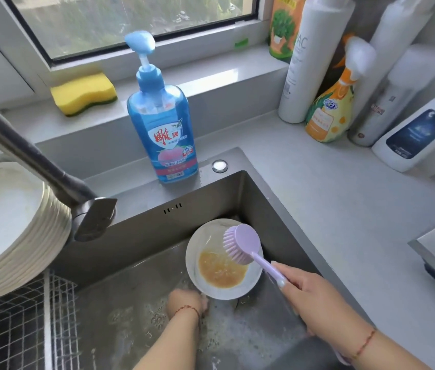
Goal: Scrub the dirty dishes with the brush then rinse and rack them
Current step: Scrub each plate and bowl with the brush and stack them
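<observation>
One bowl [223, 260] was in hand, scrub step barely begun: brown residue pooled inside it. Left hand [188, 303] gripped the bowl's near rim, fingers closed on it, tilting it up over the sink [136, 303]. Just right of that grip, the brush [243, 245] head touched the bowl's far wall. Right hand [315, 303] was wrapped shut around the handle, wrist angled down. Next, I'd judge: sweep bristles through the residue.

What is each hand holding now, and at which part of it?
The right hand holds the purple brush by the lower end of its handle. The left hand holds the white bowl at its near bottom edge, tilting it in the sink.
</observation>
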